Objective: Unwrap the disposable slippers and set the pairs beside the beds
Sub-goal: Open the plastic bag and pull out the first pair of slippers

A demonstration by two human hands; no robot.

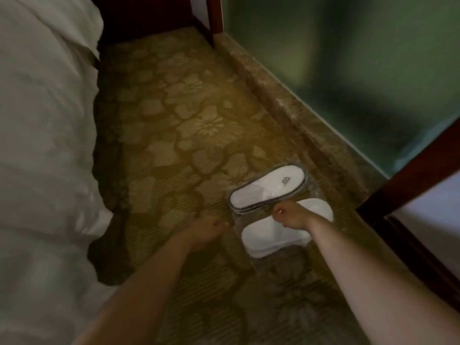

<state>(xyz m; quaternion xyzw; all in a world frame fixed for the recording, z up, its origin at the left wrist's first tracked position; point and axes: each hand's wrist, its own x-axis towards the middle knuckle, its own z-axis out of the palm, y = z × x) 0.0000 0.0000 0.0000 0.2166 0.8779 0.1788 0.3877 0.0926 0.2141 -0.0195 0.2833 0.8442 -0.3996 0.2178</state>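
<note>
Two slipper packs lie on the patterned carpet (174,145) to the right of the bed (44,145). The far pack (267,188) shows a white slipper with grey trim and a small logo, inside clear plastic. The near pack (268,239) holds plain white slippers in a clear wrapper (240,226). My left hand (206,231) is closed in a pinch at the wrapper's left edge. Over the near pack, my right hand (292,216) is closed in a pinch on the wrapper's top and covers part of the slippers.
White bedding hangs down along the left. A stone sill (286,105) and green wall (348,70) run along the right. A dark wooden frame (410,175) crosses at the right, close to the packs. A dark wooden post (215,18) stands at the far end.
</note>
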